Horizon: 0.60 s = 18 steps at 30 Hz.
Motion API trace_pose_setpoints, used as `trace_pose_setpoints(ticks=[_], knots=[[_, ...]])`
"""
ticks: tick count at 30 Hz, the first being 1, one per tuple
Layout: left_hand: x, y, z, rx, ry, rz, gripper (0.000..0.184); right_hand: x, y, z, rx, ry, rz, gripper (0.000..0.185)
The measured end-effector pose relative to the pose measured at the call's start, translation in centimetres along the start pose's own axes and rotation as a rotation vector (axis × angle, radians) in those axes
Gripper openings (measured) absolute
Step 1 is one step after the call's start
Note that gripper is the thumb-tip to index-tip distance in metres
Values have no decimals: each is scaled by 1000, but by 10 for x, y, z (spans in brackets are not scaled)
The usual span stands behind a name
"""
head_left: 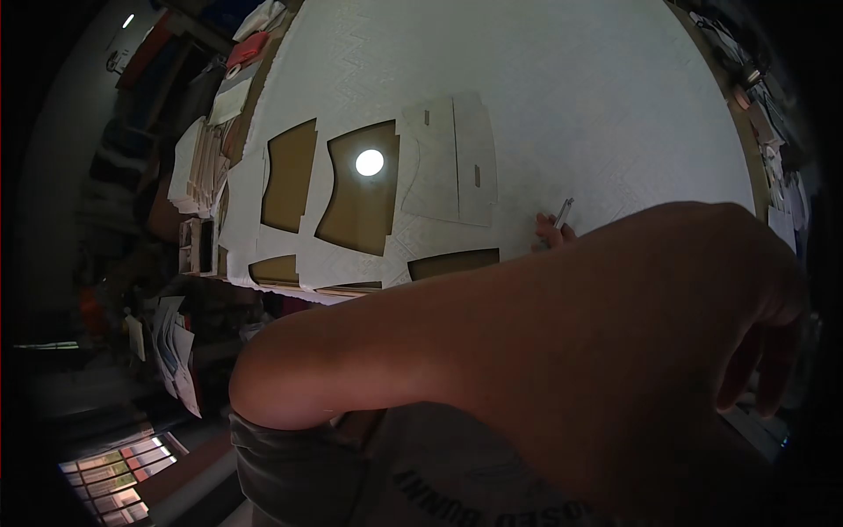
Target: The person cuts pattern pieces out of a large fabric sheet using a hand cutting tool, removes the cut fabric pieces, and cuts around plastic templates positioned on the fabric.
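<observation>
My left arm crosses the foreground close to the camera. My left hand (755, 272) is at the right side, bent down at the wrist. Its fingers hang loosely, in shadow and partly hidden, with nothing visible in them. Behind the forearm, the fingers of my right hand (555, 234) are closed around a slim pen (565, 212) above white patterned fabric (606, 114). Left of that hand, a see-through template (439, 167) with a long line and two small slots lies on the fabric. Curved cut-outs in the fabric expose a brown surface (290, 180).
A bright round spot of light falls on one cut-out. Stacked pale pieces (200, 167) and a red item (247, 50) line the table's left edge. Tools and papers crowd the right edge (760, 114). Papers (176, 351) hang at lower left, above a barred window (123, 474).
</observation>
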<state>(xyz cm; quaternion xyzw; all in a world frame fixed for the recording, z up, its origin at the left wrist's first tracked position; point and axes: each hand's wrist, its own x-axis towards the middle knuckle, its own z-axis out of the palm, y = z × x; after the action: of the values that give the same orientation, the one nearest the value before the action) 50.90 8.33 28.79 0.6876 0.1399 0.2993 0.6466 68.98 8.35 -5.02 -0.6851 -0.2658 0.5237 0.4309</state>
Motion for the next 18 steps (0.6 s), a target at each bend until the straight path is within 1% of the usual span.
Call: trace_pose_setpoints(ticks=[2, 3, 6, 7, 8, 9, 11, 12, 14, 15, 18], knots=[[-3, -2, -9, -13, -35, 0, 35, 8, 6, -3, 182, 87, 178, 28], [-5, -3, -14, -20, -55, -1, 36, 7, 8, -6, 181, 97, 179, 28], [-7, -9, -22, -32, -118, -3, 36, -12, 19, -22, -267, 53, -317, 25], [-5, -15, -6, -33, -133, -3, 36, -18, 21, -23, -420, 31, -481, 24], [-2, -16, -18, -32, -145, -3, 36, -21, 19, -20, -574, 4, -647, 23], [-5, -17, -19, -33, -158, -4, 36, -23, 13, -18, -578, 5, -648, 23], [-16, -16, -40, -56, -200, 1, 37, -35, 3, -19, -817, 56, -951, 22], [-17, -15, -65, -72, -232, 9, 37, -40, 3, -20, -835, 78, -939, 22], [-38, -11, -81, -112, -306, 29, 37, -56, 5, -22, -869, 119, -910, 23], [-63, -2, -118, -130, -343, 39, 37, -64, 6, -23, -884, 140, -896, 24], [-73, -6, -122, -166, -410, 51, 38, -82, 8, -11, -911, 153, -871, 27]])
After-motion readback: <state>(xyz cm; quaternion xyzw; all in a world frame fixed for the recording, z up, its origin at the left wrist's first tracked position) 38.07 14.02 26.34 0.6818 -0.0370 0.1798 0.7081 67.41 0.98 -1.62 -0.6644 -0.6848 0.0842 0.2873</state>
